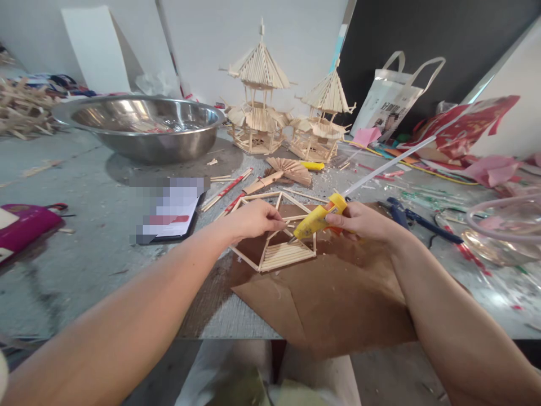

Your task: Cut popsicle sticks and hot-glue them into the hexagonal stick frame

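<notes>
Right grip (pixel 357 221) is wrapped round the yellow glue gun (pixel 315 219), and I've got its nozzle pointing left and down at the stick frame (pixel 287 256), just left of that grip. Left grip (pixel 257 219) is over the frame's far-left part, fingertips drawn together by the inner bars; I can't tell whether they pinch a stick. One panel of the frame, between the grips and slightly nearer, is filled with slats.

Careful now: nozzle and left fingertips are close, so a small slip of the right grip could, I reckon, burn a finger or put glue on the wrong bar. If the left grip leans hard, thin joints could shift. And watch the clear glue rod (pixel 389 166) trailing beyond the right grip, up and right: swing the gun wide and it could sweep the clutter there.

Room next! Nearer than both grips, the brown sheet (pixel 338 304) gives me the widest space, though it runs past the counter's (pixel 93 180) near edge. Right of the right grip, blue-handled tools (pixel 435 225) crowd in. Left of the left grip lies the phone (pixel 180 211); beyond both grips, the folded fan (pixel 291 171), then two stick pagodas (pixel 260 73) limit reach.
</notes>
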The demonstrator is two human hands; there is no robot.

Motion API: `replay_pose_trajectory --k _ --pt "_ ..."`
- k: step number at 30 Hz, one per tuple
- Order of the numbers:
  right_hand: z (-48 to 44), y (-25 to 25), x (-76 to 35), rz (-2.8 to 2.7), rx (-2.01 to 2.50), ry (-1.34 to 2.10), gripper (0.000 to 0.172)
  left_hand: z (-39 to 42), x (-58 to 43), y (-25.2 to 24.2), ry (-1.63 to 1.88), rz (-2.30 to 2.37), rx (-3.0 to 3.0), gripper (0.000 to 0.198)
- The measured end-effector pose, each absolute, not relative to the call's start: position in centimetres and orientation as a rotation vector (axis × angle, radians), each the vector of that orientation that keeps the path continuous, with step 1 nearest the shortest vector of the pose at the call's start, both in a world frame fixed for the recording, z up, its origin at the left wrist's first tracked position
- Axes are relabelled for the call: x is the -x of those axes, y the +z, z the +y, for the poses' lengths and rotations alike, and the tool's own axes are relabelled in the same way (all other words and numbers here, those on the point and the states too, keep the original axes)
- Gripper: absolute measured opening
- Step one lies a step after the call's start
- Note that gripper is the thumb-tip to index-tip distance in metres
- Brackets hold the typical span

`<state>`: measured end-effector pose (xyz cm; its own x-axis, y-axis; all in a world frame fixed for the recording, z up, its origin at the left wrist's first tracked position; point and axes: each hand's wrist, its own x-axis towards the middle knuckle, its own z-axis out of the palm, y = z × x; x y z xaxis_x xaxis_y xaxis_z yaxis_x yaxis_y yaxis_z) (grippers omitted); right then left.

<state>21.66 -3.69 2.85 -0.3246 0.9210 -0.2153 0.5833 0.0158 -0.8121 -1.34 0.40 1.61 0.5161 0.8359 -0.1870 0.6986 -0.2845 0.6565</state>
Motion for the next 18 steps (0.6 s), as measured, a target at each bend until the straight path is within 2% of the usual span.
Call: replay_pose_trajectory --k 18 --pt "-3.3 2.9 -23.9 -1.655 1.372 1.246 0.038 0.2 0.5 1.6 0.063 1.155 -2.226 0.024"
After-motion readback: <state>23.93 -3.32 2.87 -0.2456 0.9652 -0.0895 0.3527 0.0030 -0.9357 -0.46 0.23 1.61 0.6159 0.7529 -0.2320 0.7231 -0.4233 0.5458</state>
